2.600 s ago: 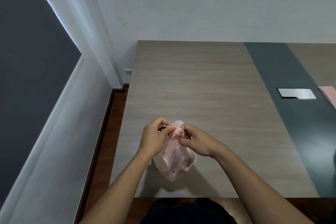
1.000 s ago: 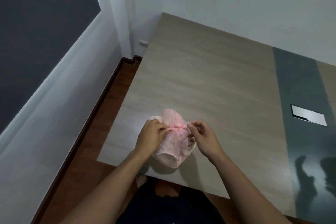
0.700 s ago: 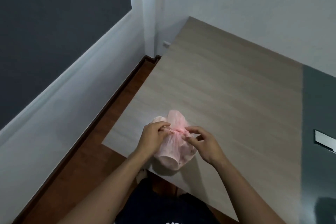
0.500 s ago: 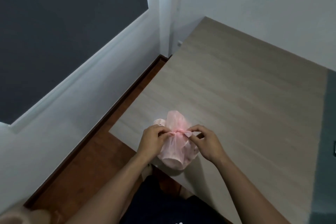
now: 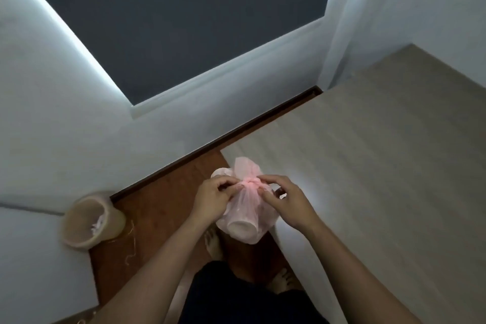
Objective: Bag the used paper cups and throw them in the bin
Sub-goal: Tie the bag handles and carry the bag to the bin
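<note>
A thin pink plastic bag [image 5: 247, 214] holds white paper cups, one cup base showing through at the bottom. Its neck is bunched into a knot at the top. My left hand [image 5: 213, 198] pinches the knot from the left and my right hand [image 5: 285, 198] pinches it from the right. The bag hangs off the table's near left corner, over the floor. A round beige bin [image 5: 88, 219] stands on the floor at the lower left, against the wall, open, with some scraps inside.
The light wood table [image 5: 381, 166] fills the right side. Brown floor [image 5: 163, 208] runs between table and white wall, with thin threads lying near the bin. My bare feet [image 5: 213, 241] show below the bag. A dark panel fills the wall above.
My view has swung left, bringing the bin and floor into sight. The bag has come off the tabletop past the corner, both hands still at its knot.
</note>
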Available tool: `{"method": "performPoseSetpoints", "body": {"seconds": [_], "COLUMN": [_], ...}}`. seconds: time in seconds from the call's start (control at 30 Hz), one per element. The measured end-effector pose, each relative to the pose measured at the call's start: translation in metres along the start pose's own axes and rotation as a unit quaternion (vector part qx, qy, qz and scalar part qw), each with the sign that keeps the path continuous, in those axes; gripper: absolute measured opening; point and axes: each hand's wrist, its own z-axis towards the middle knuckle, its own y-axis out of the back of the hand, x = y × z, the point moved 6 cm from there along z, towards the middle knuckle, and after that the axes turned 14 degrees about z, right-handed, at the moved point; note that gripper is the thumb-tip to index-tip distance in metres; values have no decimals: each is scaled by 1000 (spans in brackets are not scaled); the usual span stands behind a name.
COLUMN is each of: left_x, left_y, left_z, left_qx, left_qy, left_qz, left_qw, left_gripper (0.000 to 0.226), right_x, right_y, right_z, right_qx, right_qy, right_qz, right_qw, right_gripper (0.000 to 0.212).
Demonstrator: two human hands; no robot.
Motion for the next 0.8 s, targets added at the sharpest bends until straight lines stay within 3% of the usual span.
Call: {"method": "performPoseSetpoints", "body": {"seconds": [0.1, 0.5, 0.63, 0.8], "left_x": [26, 183, 235, 294], "left_y": [26, 166, 213, 265], "left_z": [-15, -56, -64, -66], "left_qx": [-23, -113, -124, -148], "left_qy": [29, 127, 144, 156], "left_qz": [-33, -185, -210, -213], "left_qw": [999, 968, 959, 953], "left_gripper": [22, 12, 20, 14], "right_x": [11, 56, 62, 63], "right_y": [-37, -244, -318, -397], "right_z": [9, 62, 84, 111], "right_qx": [43, 168, 196, 211], "right_qy": [-12, 14, 18, 26], "right_qz": [-30, -68, -84, -83], "right_qw": [999, 983, 977, 974], "right_gripper": [26, 17, 16, 17]}}
